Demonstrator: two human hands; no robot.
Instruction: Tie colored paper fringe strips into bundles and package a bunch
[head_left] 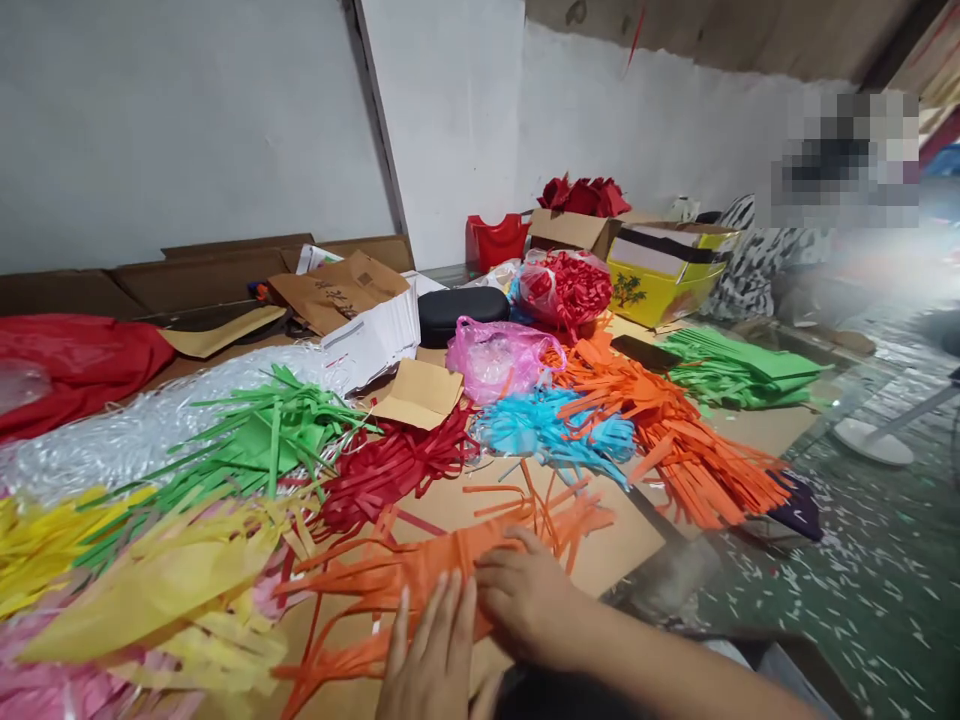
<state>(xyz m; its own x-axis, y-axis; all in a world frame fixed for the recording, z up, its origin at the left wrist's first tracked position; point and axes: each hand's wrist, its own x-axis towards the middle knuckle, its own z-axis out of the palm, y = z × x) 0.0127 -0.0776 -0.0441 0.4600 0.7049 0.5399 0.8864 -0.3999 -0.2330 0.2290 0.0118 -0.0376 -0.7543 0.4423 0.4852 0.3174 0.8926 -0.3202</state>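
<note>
A sheet of orange tissue paper [442,560], cut into fringe strips at both ends, lies across the cardboard-covered work surface in front of me. My left hand [431,650] rests on its near edge with the fingers stretched out and flat. Close beside it, my right hand [529,600] has its fingers curled on the sheet's right part, pinching the paper; the thumb side is partly hidden. Loose orange strips spread out beyond both hands. Just past the sheet lies a dark red fringe bundle [397,465].
Green [247,430], yellow [165,580] and white fringe [172,420] piles lie left. Blue [555,425] and orange bundles [667,430] lie ahead, with green sheets [742,365] at right. Behind stand a pink plastic bag [491,355], black case [461,312] and yellow box [660,280]. A person sits far right.
</note>
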